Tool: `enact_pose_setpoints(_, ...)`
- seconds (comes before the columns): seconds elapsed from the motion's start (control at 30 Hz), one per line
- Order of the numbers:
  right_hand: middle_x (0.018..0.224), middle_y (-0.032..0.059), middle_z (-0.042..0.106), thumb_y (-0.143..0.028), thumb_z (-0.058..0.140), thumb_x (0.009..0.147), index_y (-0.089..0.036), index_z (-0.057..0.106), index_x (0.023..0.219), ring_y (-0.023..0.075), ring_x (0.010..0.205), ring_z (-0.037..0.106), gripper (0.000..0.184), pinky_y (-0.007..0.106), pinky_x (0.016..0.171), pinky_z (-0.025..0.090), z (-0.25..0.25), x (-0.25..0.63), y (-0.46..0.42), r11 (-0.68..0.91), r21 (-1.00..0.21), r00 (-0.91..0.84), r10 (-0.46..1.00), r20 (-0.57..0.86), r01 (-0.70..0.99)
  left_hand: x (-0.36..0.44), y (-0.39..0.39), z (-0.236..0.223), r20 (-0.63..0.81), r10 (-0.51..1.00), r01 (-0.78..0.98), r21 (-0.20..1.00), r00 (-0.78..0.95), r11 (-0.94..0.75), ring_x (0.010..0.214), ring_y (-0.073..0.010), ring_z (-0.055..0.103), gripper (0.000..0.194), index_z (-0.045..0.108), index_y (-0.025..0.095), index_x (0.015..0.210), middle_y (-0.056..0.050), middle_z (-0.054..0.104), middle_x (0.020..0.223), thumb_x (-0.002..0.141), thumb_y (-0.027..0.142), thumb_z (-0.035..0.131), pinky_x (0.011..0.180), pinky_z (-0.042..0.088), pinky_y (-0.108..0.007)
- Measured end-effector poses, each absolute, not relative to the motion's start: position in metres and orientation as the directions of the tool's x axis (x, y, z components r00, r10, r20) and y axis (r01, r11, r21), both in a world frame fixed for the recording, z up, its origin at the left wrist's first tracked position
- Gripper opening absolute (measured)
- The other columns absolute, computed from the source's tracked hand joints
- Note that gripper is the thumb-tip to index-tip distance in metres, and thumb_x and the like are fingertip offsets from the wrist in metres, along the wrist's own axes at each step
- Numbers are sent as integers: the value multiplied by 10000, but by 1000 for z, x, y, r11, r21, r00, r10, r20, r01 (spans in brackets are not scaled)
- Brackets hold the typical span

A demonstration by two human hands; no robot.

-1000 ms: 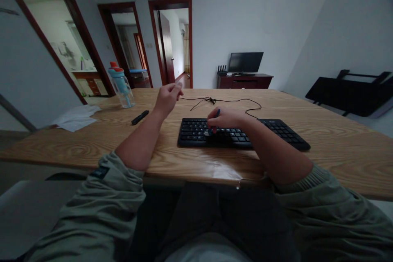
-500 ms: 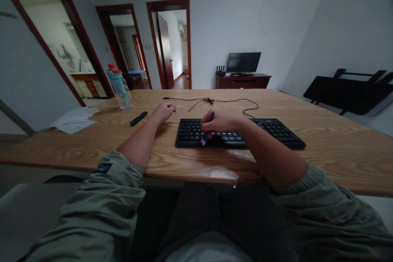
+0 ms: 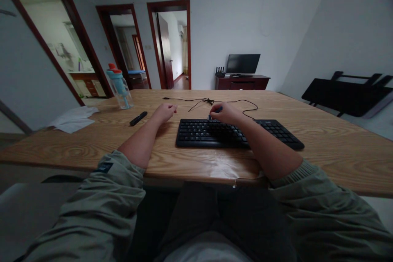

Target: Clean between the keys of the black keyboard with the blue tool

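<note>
In the head view, the black keyboard (image 3: 215, 136) lies on the wooden tabletop (image 3: 181, 163), just right of the frame's centre. The right hand (image 3: 226, 113) is over the keyboard's far edge, its fingers gripping a small blue brush (image 3: 218, 109) whose pale tip points down at that edge; whether the tip touches is too small to tell. The left hand (image 3: 165, 112), left of the keyboard and near it, has its fingers curled in; whether they enclose anything cannot be told. A black cable (image 3: 208, 101) runs behind both hands. Toward the left of the frame lie a slim black object (image 3: 138, 118) and white paper (image 3: 73, 119), with a clear bottle (image 3: 123, 92) standing behind them.
</note>
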State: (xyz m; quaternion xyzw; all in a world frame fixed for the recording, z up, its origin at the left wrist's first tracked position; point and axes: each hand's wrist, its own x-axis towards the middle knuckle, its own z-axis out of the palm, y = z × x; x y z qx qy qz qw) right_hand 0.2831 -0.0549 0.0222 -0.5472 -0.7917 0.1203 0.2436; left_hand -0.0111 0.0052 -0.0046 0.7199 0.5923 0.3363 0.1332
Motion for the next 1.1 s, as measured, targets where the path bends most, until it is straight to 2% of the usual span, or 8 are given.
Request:
enact_pose_setpoints(0.23, 683, 9, 662, -257, 581, 815, -145, 717, 758, 133, 618, 550, 185, 254, 561, 372, 30, 284, -64, 365, -487, -322, 931, 174, 793, -8, 2, -4, 313, 948, 777, 580, 62, -243, 612, -168, 497, 414, 665, 121, 792, -36, 557, 656, 909, 456, 452, 598, 341, -293)
enact_pose_setpoints(0.53, 717, 36, 692, -252, 575, 800, -132, 716, 740, 133, 599, 552, 195, 273, 557, 389, 31, 280, -67, 363, -571, -377, 921, 100, 736, -10, 6, -7, 313, 947, 769, 587, 72, -252, 594, -163, 490, 429, 654, 127, 786, -29, 545, 643, 908, 486, 454, 585, 335, -289)
enact_pose_setpoints(0.83, 699, 16, 668, -255, 551, 812, -153, 686, 735, 129, 619, 557, 186, 266, 563, 382, 43, 279, -80, 446, -519, -530, 848, -16, 729, -7, 7, -6, 302, 950, 764, 593, 81, -254, 593, -160, 489, 406, 662, 126, 783, -28, 545, 640, 923, 446, 456, 587, 335, -285)
enact_pose_setpoints(1.1, 667, 21, 646, -250, 530, 784, -144, 683, 719, 125, 599, 547, 196, 263, 551, 379, 47, 276, -89, 436, -524, -540, 840, -55, 732, -5, 7, -6, 299, 949, 761, 592, 96, -264, 586, -155, 474, 411, 662, 126, 781, -25, 535, 638, 930, 448, 454, 591, 333, -289)
